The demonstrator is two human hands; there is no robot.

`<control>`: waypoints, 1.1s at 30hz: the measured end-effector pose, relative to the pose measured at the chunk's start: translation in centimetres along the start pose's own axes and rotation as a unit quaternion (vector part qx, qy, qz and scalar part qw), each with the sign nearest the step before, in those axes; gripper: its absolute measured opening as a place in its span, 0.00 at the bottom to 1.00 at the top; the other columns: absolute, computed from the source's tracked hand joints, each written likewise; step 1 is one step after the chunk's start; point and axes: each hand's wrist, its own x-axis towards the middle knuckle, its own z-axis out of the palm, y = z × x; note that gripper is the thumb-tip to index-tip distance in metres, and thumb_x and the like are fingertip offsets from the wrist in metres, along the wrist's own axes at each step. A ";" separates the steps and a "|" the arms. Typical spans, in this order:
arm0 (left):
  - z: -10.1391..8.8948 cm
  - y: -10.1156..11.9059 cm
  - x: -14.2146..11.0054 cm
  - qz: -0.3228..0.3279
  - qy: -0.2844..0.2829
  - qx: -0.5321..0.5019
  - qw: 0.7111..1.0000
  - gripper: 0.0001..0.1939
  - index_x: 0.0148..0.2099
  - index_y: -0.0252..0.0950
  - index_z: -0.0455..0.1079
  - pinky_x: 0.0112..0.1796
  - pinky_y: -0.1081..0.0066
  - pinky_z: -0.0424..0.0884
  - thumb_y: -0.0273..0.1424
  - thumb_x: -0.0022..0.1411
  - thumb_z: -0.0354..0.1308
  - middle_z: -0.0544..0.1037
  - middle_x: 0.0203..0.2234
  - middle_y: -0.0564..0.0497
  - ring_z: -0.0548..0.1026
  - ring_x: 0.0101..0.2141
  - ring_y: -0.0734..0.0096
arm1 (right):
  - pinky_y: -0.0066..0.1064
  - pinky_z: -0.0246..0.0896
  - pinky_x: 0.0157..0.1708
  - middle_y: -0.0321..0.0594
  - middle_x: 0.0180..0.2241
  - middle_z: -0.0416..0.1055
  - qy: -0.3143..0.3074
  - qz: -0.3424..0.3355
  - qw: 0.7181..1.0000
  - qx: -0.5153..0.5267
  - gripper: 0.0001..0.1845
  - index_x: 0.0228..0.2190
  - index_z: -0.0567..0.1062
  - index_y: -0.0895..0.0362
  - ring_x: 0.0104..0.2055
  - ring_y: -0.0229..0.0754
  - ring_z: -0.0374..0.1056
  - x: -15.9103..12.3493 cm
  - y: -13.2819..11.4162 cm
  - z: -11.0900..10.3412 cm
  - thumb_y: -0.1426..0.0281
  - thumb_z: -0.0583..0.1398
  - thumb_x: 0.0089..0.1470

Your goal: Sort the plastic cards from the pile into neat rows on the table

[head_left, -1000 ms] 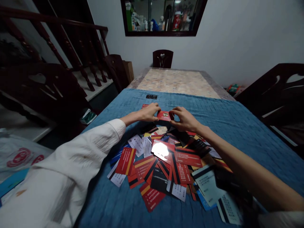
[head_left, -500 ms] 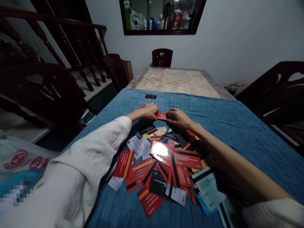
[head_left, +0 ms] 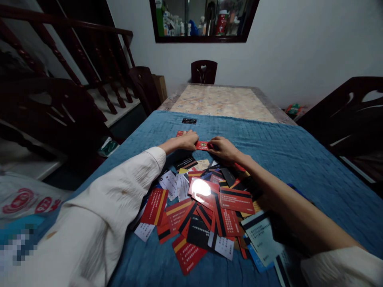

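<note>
Two bare hands are brought together over one red card [head_left: 202, 146], seen at twelve o'clock from a loose pile of cards [head_left: 236, 199] spread on a blue cloth [head_left: 263, 143]. Its left end is pinched by the curled fingers of the left hand [head_left: 189, 140], its right end by those of the right hand [head_left: 223, 147], so that only the middle is left uncovered. A bright red face is shown, broken by a small greenish, pale-edged picture; pale print is run along the near edge, too small to be read. The card is held low, its long side set crosswise; whether the cloth is touched by it cannot be told.

At eleven o'clock, a second red card [head_left: 179, 133] is partly hidden by the left hand, and farther out a black card [head_left: 189, 120] is laid flat. The pile is made up of red, black, white and blue cards, overlapped at many angles, with dark stripes and printed lines turned upward. At four o'clock, a pale card [head_left: 263, 239] is laid over a blue one [head_left: 255, 257], near the right forearm.
</note>
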 end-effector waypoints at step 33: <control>0.9 0.2 -0.6 0.012 0.044 0.022 0.999 0.10 0.41 0.33 0.74 0.53 0.57 0.65 0.27 0.56 0.57 0.72 0.48 0.39 0.64 0.55 0.50 | 0.38 0.61 0.52 0.50 0.45 0.73 -0.026 0.054 0.998 -0.011 0.15 0.45 0.78 0.57 0.50 0.50 0.67 0.4 -0.1 0.9 0.66 0.60 0.57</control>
